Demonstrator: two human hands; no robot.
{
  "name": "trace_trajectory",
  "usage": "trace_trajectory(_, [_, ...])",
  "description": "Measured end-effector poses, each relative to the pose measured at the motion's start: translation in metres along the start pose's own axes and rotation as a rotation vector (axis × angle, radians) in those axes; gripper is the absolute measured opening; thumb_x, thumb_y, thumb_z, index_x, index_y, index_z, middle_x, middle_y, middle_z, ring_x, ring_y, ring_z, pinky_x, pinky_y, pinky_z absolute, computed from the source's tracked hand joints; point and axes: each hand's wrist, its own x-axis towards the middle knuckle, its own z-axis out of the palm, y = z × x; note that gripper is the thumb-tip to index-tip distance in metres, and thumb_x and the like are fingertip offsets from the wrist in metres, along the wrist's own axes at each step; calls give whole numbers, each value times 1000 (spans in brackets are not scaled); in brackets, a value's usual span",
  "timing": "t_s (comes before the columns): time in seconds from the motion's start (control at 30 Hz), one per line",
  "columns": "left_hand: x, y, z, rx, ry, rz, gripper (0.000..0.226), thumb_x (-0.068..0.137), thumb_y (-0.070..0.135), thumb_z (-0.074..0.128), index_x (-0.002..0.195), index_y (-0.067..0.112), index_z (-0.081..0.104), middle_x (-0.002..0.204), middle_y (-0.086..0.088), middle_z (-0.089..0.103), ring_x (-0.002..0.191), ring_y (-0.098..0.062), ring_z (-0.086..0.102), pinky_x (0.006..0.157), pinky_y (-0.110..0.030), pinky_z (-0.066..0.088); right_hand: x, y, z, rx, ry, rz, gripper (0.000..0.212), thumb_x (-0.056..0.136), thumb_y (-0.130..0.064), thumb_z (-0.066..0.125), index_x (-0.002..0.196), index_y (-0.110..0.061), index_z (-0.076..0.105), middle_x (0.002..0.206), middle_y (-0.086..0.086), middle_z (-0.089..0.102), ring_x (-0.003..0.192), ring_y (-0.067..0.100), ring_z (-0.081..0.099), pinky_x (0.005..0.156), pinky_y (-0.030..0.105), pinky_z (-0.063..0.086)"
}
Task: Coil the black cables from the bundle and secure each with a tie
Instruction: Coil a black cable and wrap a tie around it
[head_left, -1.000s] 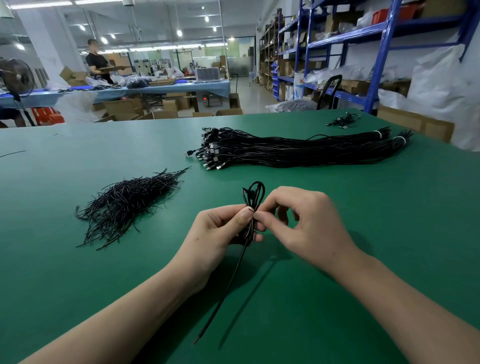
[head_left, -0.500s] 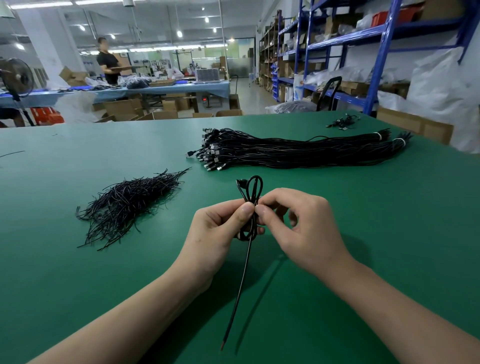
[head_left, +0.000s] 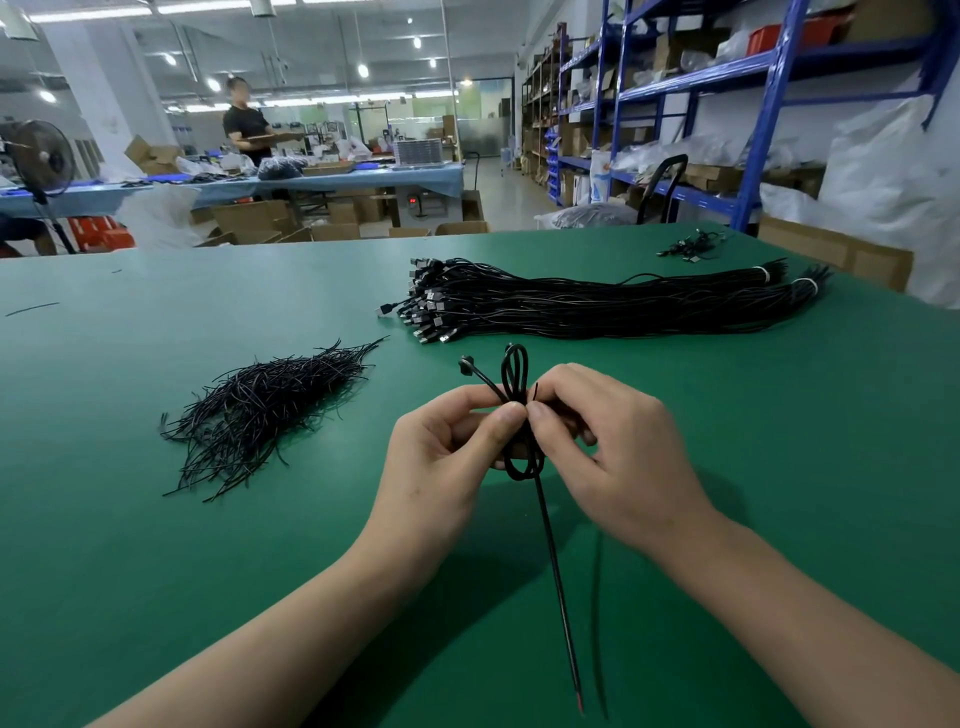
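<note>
L hand (head_left: 441, 457) & R hand (head_left: 618, 457) both pinch a thin black cable (head_left: 511, 392) wound into a small coil. The thumb tips nearly meet at its waist, just above the green table mat (head_left: 156, 571). Loops stick out above & below the fingers; plug end juts up-left, loose tail trails toward the person. Bundle of long black cables (head_left: 597, 306) lies beyond, well apart. Heap of short black wire ties (head_left: 260, 405) sits off to the left.

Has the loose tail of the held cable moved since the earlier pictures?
Yes. The cable tail swung right, away from the pile of ties.
</note>
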Motion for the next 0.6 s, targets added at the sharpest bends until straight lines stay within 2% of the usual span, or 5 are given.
trace_trajectory(0.13, [1, -1, -2, 21, -7, 5, 11, 95, 24, 66, 92, 31, 75, 86, -4, 79, 78, -13, 75, 69, -20, 54, -1, 2, -3, -19, -41, -22, 15, 99, -28, 52, 85, -22, 56, 70, -12, 51, 64, 9, 47, 57, 34, 42])
trace_trajectory(0.37, [2, -4, -2, 41, -36, -32, 10, 93, 26, 66, 92, 24, 75, 78, -3, 77, 71, -10, 71, 68, -22, 55, 0, 1, -5, -48, -28, -43, 21, 100, -27, 50, 79, -23, 52, 64, -12, 45, 59, 12, 45, 54, 34, 40])
trace_trajectory(0.47, [1, -4, -3, 53, -48, -31, 9, 95, 23, 66, 92, 23, 75, 78, -2, 77, 71, -10, 70, 68, -20, 53, 1, 2, -4, -7, -38, 24, 23, 99, -32, 49, 78, -25, 51, 60, -12, 44, 57, 14, 46, 52, 34, 38])
trace_trajectory(0.6, [2, -1, -6, 95, -56, -18, 9, 92, 24, 70, 98, 23, 77, 87, -3, 79, 82, -16, 76, 72, -19, 55, 0, 3, 1, 118, -91, 129, 26, 99, -31, 50, 75, -23, 48, 54, -9, 41, 51, 13, 41, 49, 30, 31])
